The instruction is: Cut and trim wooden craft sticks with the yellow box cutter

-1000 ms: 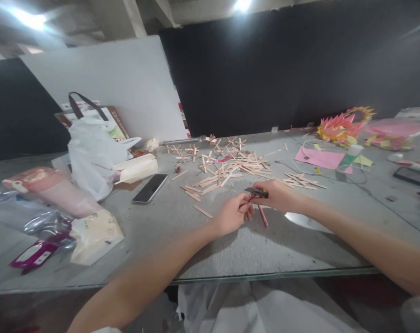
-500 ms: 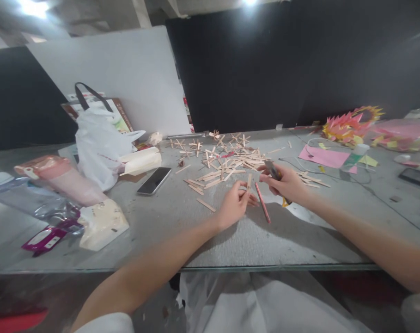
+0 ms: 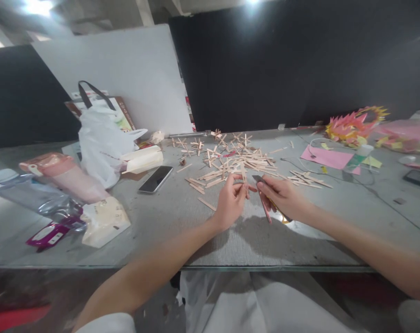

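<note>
Upright between the fingers of my left hand (image 3: pixel 230 206) is a flat wooden craft stick (image 3: pixel 243 173). My right hand (image 3: pixel 286 196) is wrapped around a utility knife (image 3: pixel 257 178). Its dark blade end points at the craft stick, with a small gap between them. Part of the knife's handle is hidden by my fingers, and its rear end shows below the palm. A thin pink patterned rod (image 3: pixel 267 214) lies on the table under my right hand, partly covered. Beyond both hands spreads a heap of loose craft sticks (image 3: pixel 256 162), some crossed into star shapes.
A phone (image 3: pixel 156 179) lies left of the sticks. Farther left are a white plastic bag (image 3: pixel 99 143), a pink bottle (image 3: pixel 71 180) and a clear bottle (image 3: pixel 33 194). Pink paper (image 3: pixel 324 157), a cable and a spiky pink-yellow paper craft (image 3: pixel 348 129) occupy the right.
My right hand has lowered and turned, so the knife blade now points left toward the stick. My left hand has raised the craft stick slightly and moved it a little left.
</note>
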{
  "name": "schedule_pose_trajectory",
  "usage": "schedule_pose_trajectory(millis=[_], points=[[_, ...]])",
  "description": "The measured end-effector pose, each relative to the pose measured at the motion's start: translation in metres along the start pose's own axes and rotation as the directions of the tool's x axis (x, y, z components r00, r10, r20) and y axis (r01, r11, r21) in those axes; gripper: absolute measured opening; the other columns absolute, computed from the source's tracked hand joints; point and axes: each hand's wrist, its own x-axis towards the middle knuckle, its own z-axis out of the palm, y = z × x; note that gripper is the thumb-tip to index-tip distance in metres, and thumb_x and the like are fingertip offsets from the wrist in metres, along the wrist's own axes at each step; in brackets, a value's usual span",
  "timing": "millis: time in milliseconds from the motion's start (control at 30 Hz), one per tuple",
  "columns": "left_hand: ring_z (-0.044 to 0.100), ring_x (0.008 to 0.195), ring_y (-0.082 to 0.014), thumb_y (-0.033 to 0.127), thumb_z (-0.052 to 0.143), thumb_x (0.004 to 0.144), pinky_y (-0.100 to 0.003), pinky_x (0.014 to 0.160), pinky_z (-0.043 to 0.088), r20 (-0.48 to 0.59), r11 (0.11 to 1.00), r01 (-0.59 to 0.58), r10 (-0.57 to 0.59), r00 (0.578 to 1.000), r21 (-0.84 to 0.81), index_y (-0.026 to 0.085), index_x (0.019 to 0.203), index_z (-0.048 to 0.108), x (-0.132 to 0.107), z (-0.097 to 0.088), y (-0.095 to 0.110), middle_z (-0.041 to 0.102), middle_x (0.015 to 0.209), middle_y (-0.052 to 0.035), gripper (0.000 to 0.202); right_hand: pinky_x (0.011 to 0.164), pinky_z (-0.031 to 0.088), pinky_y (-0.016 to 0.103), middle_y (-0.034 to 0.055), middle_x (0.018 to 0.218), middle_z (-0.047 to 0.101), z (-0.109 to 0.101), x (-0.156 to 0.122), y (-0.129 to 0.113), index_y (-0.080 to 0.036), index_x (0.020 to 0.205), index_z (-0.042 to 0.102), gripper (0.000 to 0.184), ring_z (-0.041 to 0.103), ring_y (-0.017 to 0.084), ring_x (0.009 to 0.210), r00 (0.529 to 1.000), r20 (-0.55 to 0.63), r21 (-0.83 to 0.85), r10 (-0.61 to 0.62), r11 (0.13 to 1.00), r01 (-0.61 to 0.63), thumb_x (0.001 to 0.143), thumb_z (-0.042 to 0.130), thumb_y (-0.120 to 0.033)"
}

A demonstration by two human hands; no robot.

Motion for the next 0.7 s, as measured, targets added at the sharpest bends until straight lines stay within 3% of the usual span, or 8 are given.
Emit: schedule_pose_trajectory(millis=[167,533,700], points=[[0.06,0.064,-0.0144,0.055,0.054,0.106,-0.027,0.064,0.043,0.036,1.0,-0.015,0.015,0.999,0.013,0.023,0.111,0.046,-0.003,0.003,-0.003,0.066,0.072,0.0017,0.034,0.051,0.045,0.026,-0.0059,0.051,0.061,0.003,-0.005,-0.009,-0.026,0.086,0.055,0.036,0.062,0.015,0.044,0.995,0.086,0.004,0.046,0.999,-0.047,0.111,0.043,-0.05],[0.064,0.068,-0.0152,0.051,0.053,0.107,-0.028,0.068,0.047,0.048,0.995,-0.07,0.067,0.997,0.066,0.023,0.112,0.046,-0.006,0.004,-0.003,0.066,0.072,0.0019,0.029,0.05,0.042,0.026,-0.0055,0.051,0.062,0.004,-0.004,-0.014,-0.025,0.084,0.055,0.035,0.061,0.015,0.044,0.995,0.056,-0.05,0.082,0.996,-0.079,0.11,0.041,-0.044],[0.062,0.062,-0.0143,0.047,0.052,0.108,-0.028,0.065,0.046,0.043,0.982,-0.075,0.069,0.997,0.173,0.022,0.12,0.05,-0.008,0.004,0.001,0.07,0.075,0.0009,0.027,0.049,0.042,0.026,-0.005,0.048,0.06,0.004,-0.005,-0.014,-0.026,0.084,0.053,0.035,0.06,0.016,0.044,0.99,0.077,-0.067,0.115,0.992,-0.11,0.11,0.039,-0.044]])
